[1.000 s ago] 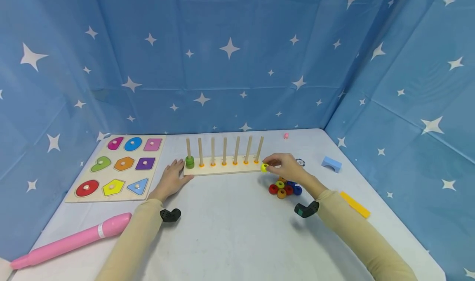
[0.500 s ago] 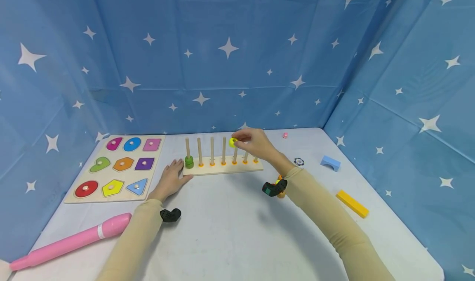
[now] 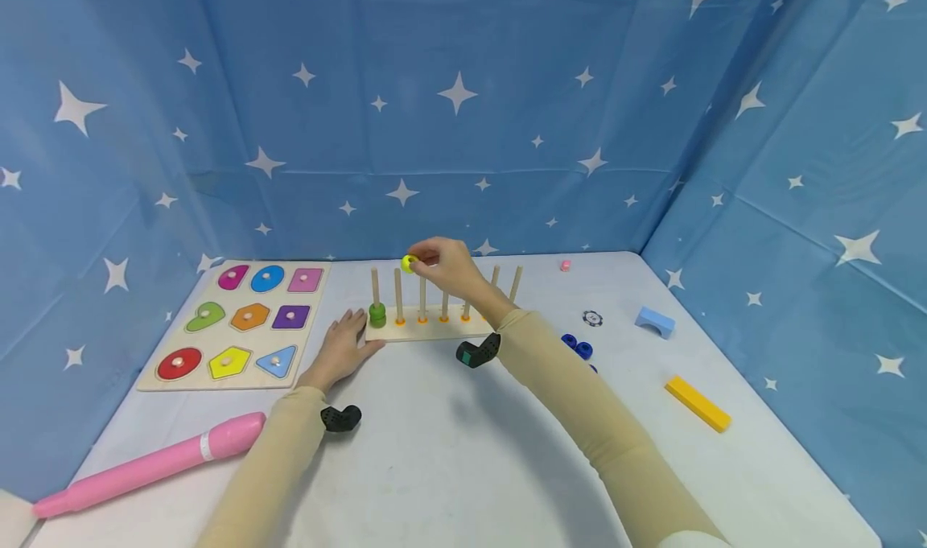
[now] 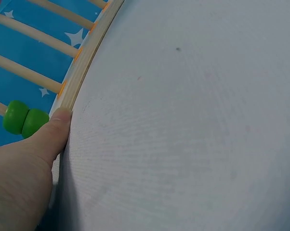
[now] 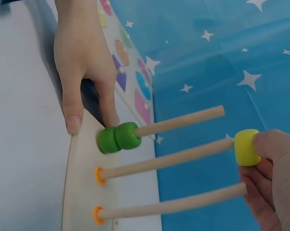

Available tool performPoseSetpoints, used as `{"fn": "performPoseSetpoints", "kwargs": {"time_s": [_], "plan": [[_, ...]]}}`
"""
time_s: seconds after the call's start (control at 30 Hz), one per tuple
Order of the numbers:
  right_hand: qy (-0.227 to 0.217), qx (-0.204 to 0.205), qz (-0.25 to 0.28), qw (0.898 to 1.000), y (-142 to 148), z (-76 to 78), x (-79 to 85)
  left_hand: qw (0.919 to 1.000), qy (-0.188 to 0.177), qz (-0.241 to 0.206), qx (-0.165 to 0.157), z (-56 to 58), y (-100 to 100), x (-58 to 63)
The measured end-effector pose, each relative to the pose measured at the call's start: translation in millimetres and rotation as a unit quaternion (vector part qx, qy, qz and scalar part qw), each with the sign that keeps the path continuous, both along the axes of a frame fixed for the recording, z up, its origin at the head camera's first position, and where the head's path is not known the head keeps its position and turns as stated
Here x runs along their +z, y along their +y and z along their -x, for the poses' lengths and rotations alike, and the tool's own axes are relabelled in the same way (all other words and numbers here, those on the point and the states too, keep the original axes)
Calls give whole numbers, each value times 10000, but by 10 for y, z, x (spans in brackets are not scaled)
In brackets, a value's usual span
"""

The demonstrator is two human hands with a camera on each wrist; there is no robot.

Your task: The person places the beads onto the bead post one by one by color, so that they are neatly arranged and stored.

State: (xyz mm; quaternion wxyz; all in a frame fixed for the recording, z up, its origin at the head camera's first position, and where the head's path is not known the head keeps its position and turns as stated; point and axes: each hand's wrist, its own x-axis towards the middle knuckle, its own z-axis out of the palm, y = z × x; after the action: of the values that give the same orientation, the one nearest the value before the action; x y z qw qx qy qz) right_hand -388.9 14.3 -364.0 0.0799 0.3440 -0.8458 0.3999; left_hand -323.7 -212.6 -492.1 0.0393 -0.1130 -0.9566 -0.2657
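Note:
My right hand point(image 3: 451, 270) pinches a yellow bead point(image 5: 247, 147) between thumb and fingers. In the right wrist view, the bead is right at the tip of the second peg point(image 5: 169, 159) from the left of a wooden peg board point(image 3: 405, 335). Two green beads point(image 3: 377, 315) are stacked on the leftmost peg. My left hand point(image 3: 339, 350) rests at the board's left end, its fingers extended and its thumb point(image 4: 58, 126) against the front edge. The right forearm and hand cover parts of several pegs in the head view.
Blue beads point(image 3: 583, 350) lie partly hidden by the right sleeve. A shape puzzle point(image 3: 217, 335) lies at left, with a pink inflatable stick point(image 3: 155, 463) nearer. At right are a round token point(image 3: 592, 319), a blue arch block point(image 3: 655, 323), a yellow bar point(image 3: 698, 404) and a small pink object point(image 3: 566, 265).
My right hand has lifted the yellow bead from the board's right end and carried it left to the second peg's tip. My left hand has stayed at the board's left end.

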Motion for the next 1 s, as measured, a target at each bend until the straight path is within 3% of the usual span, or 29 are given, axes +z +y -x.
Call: {"fn": "performPoseSetpoints", "kwargs": {"time_s": [0.33, 0.57, 0.77, 1.0], "plan": [[79, 106, -261, 9996, -203, 37, -49, 10000, 36, -34, 2, -13, 3, 34], [277, 136, -230, 9993, -168, 25, -50, 10000, 19, 9, 16, -8, 29, 58], [318, 19, 5, 9995, -91, 19, -63, 10000, -6, 29, 29, 5, 18, 39], [-16, 17, 543, 9985, 159, -71, -58, 10000, -46, 13, 41, 2, -1, 10]]}}
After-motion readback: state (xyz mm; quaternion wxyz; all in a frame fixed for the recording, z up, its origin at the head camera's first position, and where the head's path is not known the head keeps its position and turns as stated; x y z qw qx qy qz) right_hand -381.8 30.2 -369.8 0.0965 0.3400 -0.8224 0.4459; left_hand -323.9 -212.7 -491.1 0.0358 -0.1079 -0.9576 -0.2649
